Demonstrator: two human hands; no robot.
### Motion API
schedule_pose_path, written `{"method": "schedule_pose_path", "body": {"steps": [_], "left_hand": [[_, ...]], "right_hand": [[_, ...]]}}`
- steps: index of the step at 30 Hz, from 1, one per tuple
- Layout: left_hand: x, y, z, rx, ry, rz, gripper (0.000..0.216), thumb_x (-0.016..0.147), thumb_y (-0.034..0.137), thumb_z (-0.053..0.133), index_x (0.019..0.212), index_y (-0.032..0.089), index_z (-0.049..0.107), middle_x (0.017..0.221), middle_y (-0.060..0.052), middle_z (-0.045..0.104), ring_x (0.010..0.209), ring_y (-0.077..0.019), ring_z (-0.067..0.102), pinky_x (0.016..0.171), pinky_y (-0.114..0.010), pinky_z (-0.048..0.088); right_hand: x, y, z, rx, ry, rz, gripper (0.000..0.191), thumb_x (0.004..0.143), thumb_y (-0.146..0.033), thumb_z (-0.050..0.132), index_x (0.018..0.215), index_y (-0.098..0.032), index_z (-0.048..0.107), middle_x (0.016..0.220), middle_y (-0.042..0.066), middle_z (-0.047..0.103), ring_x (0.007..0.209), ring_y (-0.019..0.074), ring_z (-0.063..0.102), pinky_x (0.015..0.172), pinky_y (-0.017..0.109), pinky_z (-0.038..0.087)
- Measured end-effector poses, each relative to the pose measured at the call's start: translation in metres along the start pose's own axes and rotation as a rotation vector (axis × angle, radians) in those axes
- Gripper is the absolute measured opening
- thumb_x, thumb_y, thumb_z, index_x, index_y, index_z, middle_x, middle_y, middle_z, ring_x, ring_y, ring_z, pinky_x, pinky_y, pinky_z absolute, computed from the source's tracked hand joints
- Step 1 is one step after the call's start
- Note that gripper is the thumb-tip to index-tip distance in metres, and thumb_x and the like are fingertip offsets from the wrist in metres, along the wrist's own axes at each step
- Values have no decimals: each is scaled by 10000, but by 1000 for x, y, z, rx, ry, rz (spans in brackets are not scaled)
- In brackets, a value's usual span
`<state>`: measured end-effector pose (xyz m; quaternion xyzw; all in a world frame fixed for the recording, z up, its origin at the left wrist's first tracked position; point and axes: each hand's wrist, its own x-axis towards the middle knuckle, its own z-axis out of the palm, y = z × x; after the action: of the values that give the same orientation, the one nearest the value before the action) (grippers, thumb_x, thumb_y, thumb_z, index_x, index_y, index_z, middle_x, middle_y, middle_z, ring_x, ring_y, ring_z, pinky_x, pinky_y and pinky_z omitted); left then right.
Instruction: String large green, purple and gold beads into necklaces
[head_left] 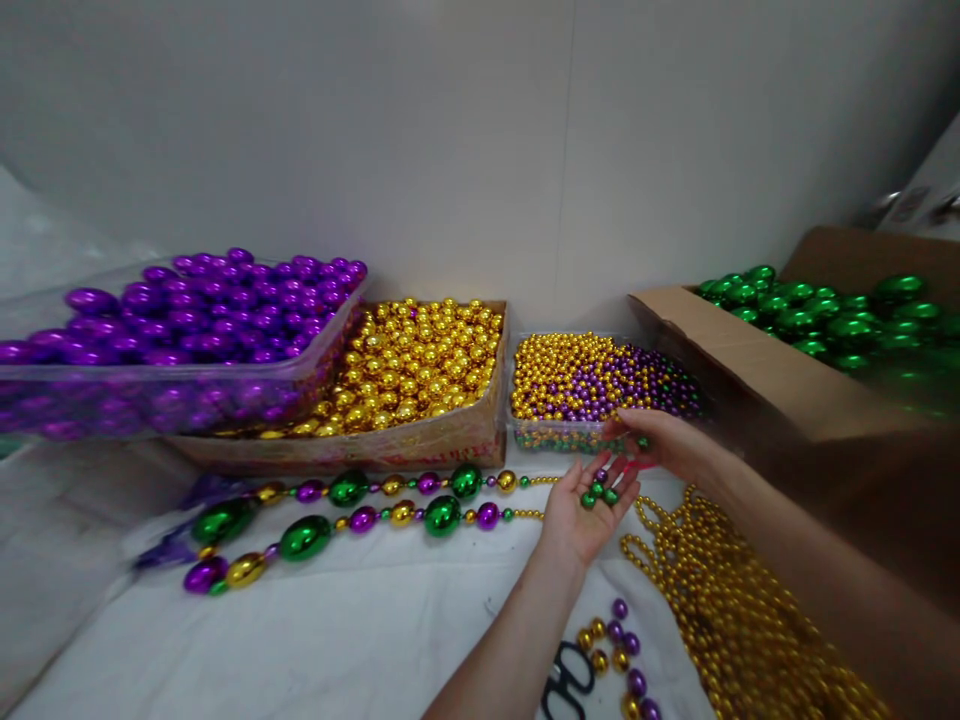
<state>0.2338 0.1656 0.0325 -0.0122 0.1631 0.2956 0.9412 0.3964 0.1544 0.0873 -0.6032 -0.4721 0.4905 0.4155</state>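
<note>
My left hand [586,507] lies palm up over the white cloth, fingers cupped round a few small green beads [599,492] and a purple one. My right hand [660,438] hovers just above and to the right, fingertips pinched together near a small green bead at the rim of the clear tub of small gold, purple and green beads [592,378]. A strung garland of big green, gold and purple beads [352,510] runs left from my left hand.
A clear bin of big purple beads [180,320] stands at the left, a cardboard tray of gold beads [409,360] beside it, and a cardboard box of green beads [817,315] at the right. Gold bead strands [742,610], loose beads [622,650] and black scissors [566,680] lie near me.
</note>
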Motion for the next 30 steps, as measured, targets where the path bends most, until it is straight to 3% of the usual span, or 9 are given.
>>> {"method": "schedule_pose_path", "body": {"steps": [2, 6, 11, 16, 20, 25, 30], "left_hand": [[-2, 2, -2, 20, -23, -1, 256, 860, 233, 485, 1008, 61, 605, 1043, -174, 652, 1059, -306, 602, 888, -446, 493], [-2, 4, -2, 76, -7, -5, 183, 838, 122, 457, 899, 54, 616, 875, -142, 679, 934, -260, 651, 893, -419, 491], [-1, 3, -1, 108, 56, -16, 269, 921, 278, 410, 900, 89, 601, 776, -91, 673, 722, -188, 654, 823, -420, 516], [-2, 4, 0, 139, 65, -57, 273, 928, 277, 413, 871, 82, 596, 758, -97, 670, 728, -181, 654, 817, -383, 520], [-3, 7, 5, 159, 80, -36, 199, 912, 200, 445, 863, 80, 595, 771, -90, 678, 718, -167, 656, 849, -368, 512], [-3, 14, 10, 175, 83, -79, 222, 892, 191, 464, 986, 35, 591, 940, -181, 671, 914, -257, 658, 827, -355, 521], [-7, 15, 9, 191, 156, -75, 202, 873, 176, 496, 985, 35, 587, 927, -164, 668, 860, -236, 665, 786, -327, 536]], "right_hand": [[-2, 3, 0, -42, -50, -2, 413, 825, -508, 478, 986, -161, 633, 976, 93, 656, 581, 104, 507, 477, 212, 372], [-7, 11, 13, -216, -108, -42, 352, 793, -480, 549, 938, -170, 631, 784, 62, 650, 567, 132, 532, 461, 216, 337], [-9, 17, 32, -500, -22, -193, 76, 685, -213, 659, 762, -211, 662, 825, 25, 609, 794, 179, 538, 689, 256, 367], [-14, 17, 38, -625, 51, -258, 67, 672, -132, 642, 691, -193, 624, 735, 7, 589, 704, 153, 497, 635, 249, 313], [-11, 15, 37, -549, 76, -289, 64, 670, -128, 655, 695, -178, 623, 688, -20, 584, 667, 129, 492, 597, 229, 311], [23, 12, -8, -288, 227, -175, 115, 791, -206, 640, 734, -132, 572, 636, -43, 503, 530, 71, 432, 487, 191, 329], [61, 12, -71, 5, 334, -15, 205, 923, -314, 534, 983, -121, 568, 789, -3, 562, 563, 69, 511, 495, 197, 448]]}}
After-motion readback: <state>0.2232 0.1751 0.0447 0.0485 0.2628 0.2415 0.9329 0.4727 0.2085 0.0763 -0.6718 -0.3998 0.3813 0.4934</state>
